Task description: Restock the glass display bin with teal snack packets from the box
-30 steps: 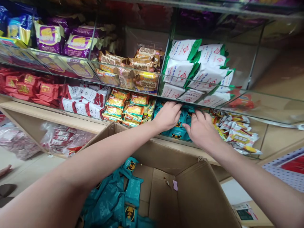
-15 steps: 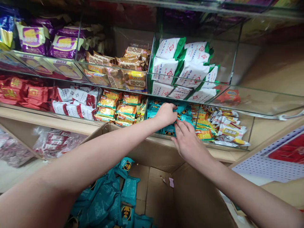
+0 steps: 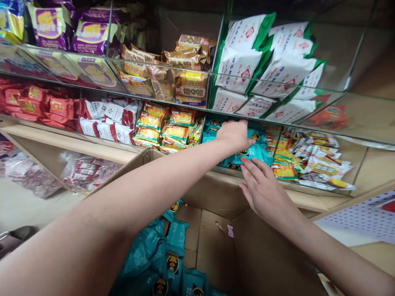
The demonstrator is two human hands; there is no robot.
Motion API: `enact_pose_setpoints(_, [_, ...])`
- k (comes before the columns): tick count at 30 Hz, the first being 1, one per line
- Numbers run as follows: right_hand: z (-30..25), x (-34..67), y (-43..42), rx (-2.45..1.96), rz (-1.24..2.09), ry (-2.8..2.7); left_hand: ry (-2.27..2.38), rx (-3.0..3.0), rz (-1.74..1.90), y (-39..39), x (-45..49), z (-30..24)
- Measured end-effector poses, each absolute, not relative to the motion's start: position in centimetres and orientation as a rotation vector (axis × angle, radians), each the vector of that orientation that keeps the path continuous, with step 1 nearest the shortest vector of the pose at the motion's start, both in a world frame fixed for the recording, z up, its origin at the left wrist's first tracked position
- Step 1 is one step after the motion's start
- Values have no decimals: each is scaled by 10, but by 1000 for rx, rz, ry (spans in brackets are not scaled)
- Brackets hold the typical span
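My left hand (image 3: pixel 233 135) reaches into a glass shelf compartment of teal snack packets (image 3: pixel 259 154), back of the hand up. Its thumb points right over the packets. The other fingers are hidden, so I cannot tell whether they grip one. My right hand (image 3: pixel 266 185) is open, fingers outstretched and fingertips at the front of the same packets. Below my arms stands an open cardboard box (image 3: pixel 212 246). More teal packets (image 3: pixel 177 238) lie in its left part, partly covered by my left forearm.
Small yellow-orange packets (image 3: pixel 175 131) fill the compartment to the left; white and yellow ones (image 3: pixel 324 160) lie to the right. White-and-green bags (image 3: pixel 240 68) stand on the glass shelf above. Glass dividers and the wooden shelf edge (image 3: pixel 296 199) border my hands. Clear plastic bags (image 3: pixel 89 168) lie below left.
The view has shifted closer and the shelf sits further right in it. My left hand has gone from a curled grip near my right fingertips to deeper among the packets, and the hands have separated slightly.
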State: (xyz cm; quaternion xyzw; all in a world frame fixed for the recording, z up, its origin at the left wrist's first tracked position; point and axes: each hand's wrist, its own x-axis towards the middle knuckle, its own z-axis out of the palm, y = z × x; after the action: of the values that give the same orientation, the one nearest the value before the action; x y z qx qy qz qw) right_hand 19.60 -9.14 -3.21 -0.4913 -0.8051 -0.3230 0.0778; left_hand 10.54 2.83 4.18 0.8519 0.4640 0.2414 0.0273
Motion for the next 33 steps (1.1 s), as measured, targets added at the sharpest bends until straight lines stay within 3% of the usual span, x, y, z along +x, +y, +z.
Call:
enact_pose_setpoints(8, [-39,205,-98,-1598,-882,-2330,1414,2785,825,27,87,37])
enact_pose_setpoints(12, [-39,206,-97,-1573,-856,-2337,1073,2970,941,28,64,36])
enact_pose_setpoints(19, [-35,197,-101,-1460,-890,-2276,1012,2058,1344,12,37,32])
enact_pose_setpoints(25, [-26,176,-107,-1255,-935,-2233,1017,1038,1133,-19,33,30])
enact_pose_setpoints(33, [-34,169,-103,-1117,-944,-2376,848,1021,1002,-25,31,34])
